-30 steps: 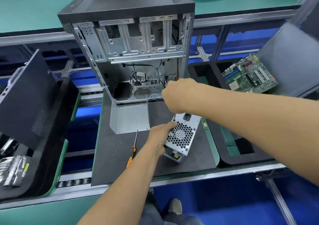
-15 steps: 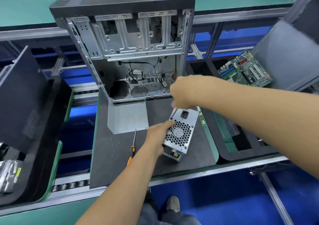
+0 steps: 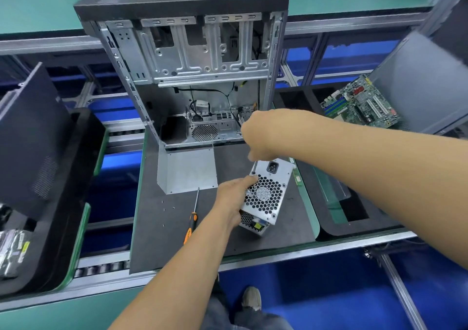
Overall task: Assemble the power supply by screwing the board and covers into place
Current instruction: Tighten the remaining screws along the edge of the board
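While the left hand (image 3: 234, 196) grips the power supply (image 3: 266, 195) on the mat (image 3: 177, 241), the right hand (image 3: 263, 137) holds a screwdriver (image 3: 255, 168) in a fist at its corner; keep it upright, steady the box.

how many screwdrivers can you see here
2: an orange-handled screwdriver lies on the dark mat; a second driver, mostly hidden in the right hand, stands on the power supply.

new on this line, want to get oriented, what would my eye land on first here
The open computer case standing tall at the back of the dark mat. In front of it, the left hand holds the silver power supply while the right hand works a tool at its top corner. An orange-handled screwdriver lies left.
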Available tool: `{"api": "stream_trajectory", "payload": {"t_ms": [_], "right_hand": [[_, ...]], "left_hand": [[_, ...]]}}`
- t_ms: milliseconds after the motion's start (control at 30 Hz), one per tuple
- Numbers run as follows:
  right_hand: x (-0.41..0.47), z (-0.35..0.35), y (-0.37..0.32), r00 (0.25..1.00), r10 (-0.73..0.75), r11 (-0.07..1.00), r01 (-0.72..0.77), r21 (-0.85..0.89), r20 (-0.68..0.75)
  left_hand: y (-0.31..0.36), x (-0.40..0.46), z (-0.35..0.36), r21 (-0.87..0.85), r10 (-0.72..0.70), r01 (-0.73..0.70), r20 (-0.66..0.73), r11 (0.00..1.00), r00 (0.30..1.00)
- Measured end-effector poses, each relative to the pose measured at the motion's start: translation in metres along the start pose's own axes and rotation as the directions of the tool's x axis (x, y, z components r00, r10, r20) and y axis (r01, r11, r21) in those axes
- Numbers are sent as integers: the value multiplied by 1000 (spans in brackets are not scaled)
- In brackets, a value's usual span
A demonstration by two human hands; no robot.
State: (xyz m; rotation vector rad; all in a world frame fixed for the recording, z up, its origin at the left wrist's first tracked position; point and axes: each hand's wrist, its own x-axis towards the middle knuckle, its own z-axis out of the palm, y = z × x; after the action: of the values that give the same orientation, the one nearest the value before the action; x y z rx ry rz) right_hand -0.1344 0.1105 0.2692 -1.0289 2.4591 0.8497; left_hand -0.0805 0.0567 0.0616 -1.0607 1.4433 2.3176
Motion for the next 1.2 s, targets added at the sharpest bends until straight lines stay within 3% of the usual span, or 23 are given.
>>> {"api": "stream_trajectory", "payload": {"t_ms": [200, 433, 500, 600, 733, 833, 933, 1100, 1200], "right_hand": [[-4, 8, 3, 984, -55, 998, 58, 18, -170], [7, 23, 20, 999, -36, 993, 35, 116, 9], [4, 21, 23, 999, -32, 992, 31, 125, 6], [-1, 20, 17, 988, -87, 991, 99, 89, -124], [3, 18, 11, 979, -42, 994, 60, 89, -199], [4, 18, 10, 996, 20, 985, -4, 172, -92], [-2, 16, 12, 999, -40, 995, 40, 95, -5], [-6, 14, 10, 990, -16, 997, 27, 75, -142], [0, 12, 5, 997, 6, 993, 4, 120, -77]], "left_hand": [[-1, 1, 2, 2, -1, 1, 0, 1000, 1000], [0, 0, -4, -26, -15, 15, -13, 1000, 1000], [1, -2, -3, -26, -7, 7, -9, 1000, 1000], [-1, -4, 1, -14, 12, -12, 4, 1000, 1000], [-2, -5, 5, 3, 24, -24, 10, 1000, 1000], [-2, -4, 2, -4, 20, -20, -11, 1000, 1000], [-1, -4, 0, -16, 15, -15, -11, 1000, 1000], [-3, -5, 5, -11, 25, -25, -1, 1000, 1000], [-2, -4, 4, -10, 23, -23, -18, 1000, 1000]]}}
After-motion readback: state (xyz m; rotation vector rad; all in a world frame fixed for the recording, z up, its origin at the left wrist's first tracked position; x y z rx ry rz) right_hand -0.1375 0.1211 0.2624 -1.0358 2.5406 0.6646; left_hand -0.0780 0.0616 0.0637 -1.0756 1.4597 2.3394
